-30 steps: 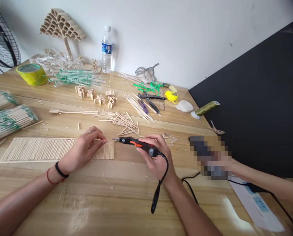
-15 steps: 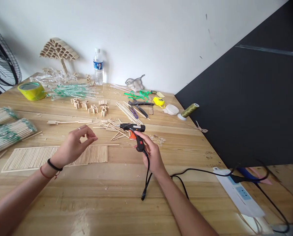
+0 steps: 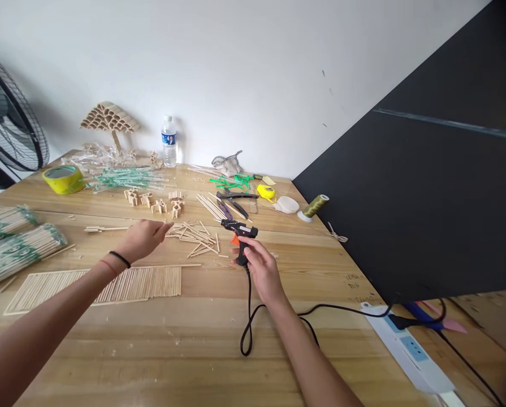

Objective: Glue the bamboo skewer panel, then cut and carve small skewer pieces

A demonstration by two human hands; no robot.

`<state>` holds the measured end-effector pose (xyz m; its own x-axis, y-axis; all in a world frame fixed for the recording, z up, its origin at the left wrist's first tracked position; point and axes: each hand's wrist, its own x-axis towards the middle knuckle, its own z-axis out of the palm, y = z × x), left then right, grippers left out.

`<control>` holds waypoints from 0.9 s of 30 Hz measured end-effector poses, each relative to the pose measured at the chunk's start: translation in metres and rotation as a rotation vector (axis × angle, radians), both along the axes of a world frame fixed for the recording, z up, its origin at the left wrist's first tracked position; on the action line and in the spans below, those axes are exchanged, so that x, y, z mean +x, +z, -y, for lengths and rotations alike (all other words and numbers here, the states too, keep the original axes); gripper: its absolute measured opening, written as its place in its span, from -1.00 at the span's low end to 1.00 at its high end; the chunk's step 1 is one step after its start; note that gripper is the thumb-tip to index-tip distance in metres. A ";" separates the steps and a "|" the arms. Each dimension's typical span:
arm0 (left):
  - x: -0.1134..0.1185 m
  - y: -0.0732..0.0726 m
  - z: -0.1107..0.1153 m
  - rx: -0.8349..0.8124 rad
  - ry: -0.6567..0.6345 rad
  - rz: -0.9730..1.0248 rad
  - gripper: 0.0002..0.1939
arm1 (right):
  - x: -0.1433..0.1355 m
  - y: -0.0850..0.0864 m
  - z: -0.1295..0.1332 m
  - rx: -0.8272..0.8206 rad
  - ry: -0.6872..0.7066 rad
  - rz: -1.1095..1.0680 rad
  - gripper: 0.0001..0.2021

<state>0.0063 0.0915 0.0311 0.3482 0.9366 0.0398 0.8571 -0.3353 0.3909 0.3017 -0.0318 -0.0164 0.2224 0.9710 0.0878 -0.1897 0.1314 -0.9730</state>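
My right hand (image 3: 264, 270) grips the handle of a black hot glue gun (image 3: 241, 230) with an orange trigger. Its nozzle points left and its cord hangs down to the table. My left hand (image 3: 145, 238) reaches over the left edge of a loose pile of short wooden sticks (image 3: 197, 236). The fingertips there are pinched together; whether a stick is between them is hidden. Below my left forearm lies a flat panel of sticks (image 3: 159, 281) set side by side in a thin frame, partly covered by the arm.
Behind are small stick pieces (image 3: 146, 199), a water bottle (image 3: 169, 144), yellow tape (image 3: 64, 180) and a stick-built tree (image 3: 111, 120). Pliers (image 3: 238, 200) and a thread spool (image 3: 315, 207) lie right. Bagged sticks (image 3: 24, 254) sit left. The cord runs to a power strip (image 3: 409, 345).
My left hand has moved from above the panel forward to the stick pile, its fingers drawing together. The glue gun stays in my right hand, and the view has tilted up somewhat.
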 end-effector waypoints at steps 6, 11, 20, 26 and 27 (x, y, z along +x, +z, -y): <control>0.030 -0.004 -0.004 -0.029 -0.154 -0.086 -0.70 | 0.000 -0.006 -0.003 0.032 -0.063 0.163 -0.68; 0.041 -0.012 -0.004 -0.003 -0.108 -0.133 -0.73 | -0.001 -0.005 -0.001 0.056 -0.049 0.225 -0.72; 0.025 0.018 0.058 -0.037 -0.172 -0.083 -0.74 | -0.006 0.001 0.003 0.041 -0.017 0.241 -0.71; 0.049 0.006 0.116 -0.130 -0.312 -0.059 -0.84 | -0.018 0.002 0.008 0.054 -0.032 0.042 -0.57; 0.052 0.003 0.119 -0.126 -0.321 -0.071 -0.85 | -0.019 0.002 0.009 0.034 -0.031 0.015 -0.56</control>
<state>0.0583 -0.0277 0.0344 0.6231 0.7752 -0.1038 0.7428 -0.5450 0.3890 0.2827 -0.0409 -0.0141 0.2509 0.9601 0.1238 -0.1703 0.1697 -0.9707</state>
